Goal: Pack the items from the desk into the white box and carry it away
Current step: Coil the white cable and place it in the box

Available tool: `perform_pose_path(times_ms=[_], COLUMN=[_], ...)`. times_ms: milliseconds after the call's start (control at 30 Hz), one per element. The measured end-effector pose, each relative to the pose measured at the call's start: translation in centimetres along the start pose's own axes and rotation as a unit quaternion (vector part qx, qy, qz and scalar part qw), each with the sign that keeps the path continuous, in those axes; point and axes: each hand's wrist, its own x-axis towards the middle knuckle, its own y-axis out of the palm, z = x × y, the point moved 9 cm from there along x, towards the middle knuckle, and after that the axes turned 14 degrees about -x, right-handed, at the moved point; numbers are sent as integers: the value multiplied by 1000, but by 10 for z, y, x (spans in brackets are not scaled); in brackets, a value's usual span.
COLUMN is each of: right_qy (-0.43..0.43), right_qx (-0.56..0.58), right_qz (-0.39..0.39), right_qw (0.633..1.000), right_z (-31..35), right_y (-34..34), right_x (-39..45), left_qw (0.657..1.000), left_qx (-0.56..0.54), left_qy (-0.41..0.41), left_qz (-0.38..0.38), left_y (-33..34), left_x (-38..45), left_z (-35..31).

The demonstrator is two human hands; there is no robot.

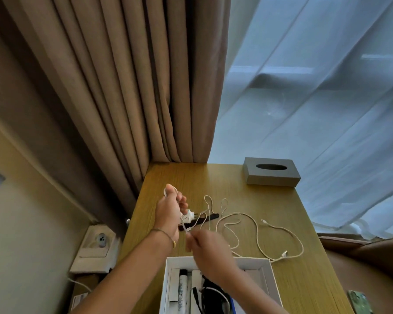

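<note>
My left hand is raised over the wooden desk, shut on a white charger plug with cable looped around its fingers. My right hand pinches the same white cable just below the plug. The rest of the cable lies in loose loops across the desk to the right. A dark flat object lies on the desk behind the hands, partly hidden. The white box sits open at the near edge, holding several items, including a marker-like tube and dark cords.
A grey tissue box stands at the desk's far right corner. Brown curtains hang behind the desk, sheer ones to the right. A wall socket panel sits low at left. A patterned phone lies at the desk's near right.
</note>
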Motion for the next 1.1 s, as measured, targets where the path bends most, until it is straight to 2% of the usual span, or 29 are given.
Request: perform_pose_path(times_ms=[100, 167, 233, 267, 333, 400, 467, 500, 533, 633, 700, 767, 800, 867, 900, 933, 1000, 1033, 1100], right_qy=[-47, -75, -80, -76, -76, -85, -85, -84, -81, -41, 3, 30, 34, 31, 24, 12, -23, -42, -71], right_qx=[-31, -16, 65, 136, 253, 310, 331, 328, 325, 309, 270, 193, 143, 61, 43, 34, 24, 30, 88], right_qz=[39, 54, 54, 52, 38, 7, -35, -59, -79, -119, -107, -59, -35, 13, 38, 63, 92, 93, 80], right_qw=[998, 996, 993, 986, 964, 947, 939, 939, 939, 943, 957, 979, 989, 998, 998, 997, 995, 994, 990], right_z=[20, 26, 25, 22, 13, 6, -2, -5, -7, -16, -21, -20, -17, -9, -3, 3, 15, 20, 26], right_y=[7, -3, -23, -36, -62, -84, -97, -99, -99, -84, -64, -37, -23, 1, 9, 16, 15, 7, -21], right_x=[-11, -17, -22, -23, -21, -16, -9, -7, -5, -3, -2, -4, -7, -13, -17, -21, -27, -29, -31], left_qw=[999, 983, 950, 938, 917, 884, 853, 849, 861, 923, 944, 963, 976, 995, 995, 995, 988, 974, 949], left_qx=[18, 134, 221, 234, 230, 220, 249, 253, 243, 194, 199, 180, 144, 35, -5, -10, 93, 150, 199], left_qy=[8, 84, 150, 147, 86, 20, 34, 60, 82, 142, 176, 147, 106, -3, -30, -24, 66, 119, 161], left_qz=[43, 89, 160, 208, 315, 413, 458, 459, 440, 299, 195, 138, 121, 98, 93, 92, 104, 123, 184], left_y=[11, 16, 23, 27, 30, 34, 38, 40, 41, 31, 18, 10, 8, 6, 7, 8, 9, 11, 13], left_x=[-1, -7, -20, -28, -45, -69, -90, -96, -95, -74, -55, -38, -30, -21, -20, -18, -21, -25, -31], left_z=[-1, -10, -16, -13, 4, 19, 22, 19, 14, -10, -21, -23, -19, -7, -4, -4, -11, -15, -11])
